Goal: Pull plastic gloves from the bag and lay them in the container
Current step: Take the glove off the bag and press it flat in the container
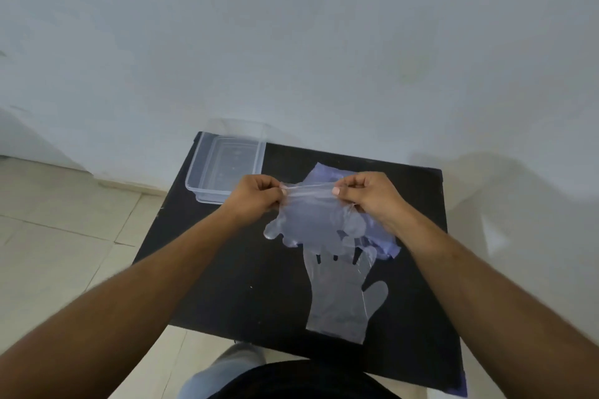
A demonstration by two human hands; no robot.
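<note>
My left hand and my right hand each pinch the top edge of a clear plastic glove, stretching it between them above the black table. Its fingers hang down. Under it lies the bluish bag, mostly covered. Another clear glove lies flat on the table nearer to me, fingers pointing away. The clear plastic container stands at the table's far left corner, just beyond my left hand, and looks to hold nothing.
The small black table stands against a white wall. Beige floor tiles lie to the left. My dark clothing shows at the near table edge.
</note>
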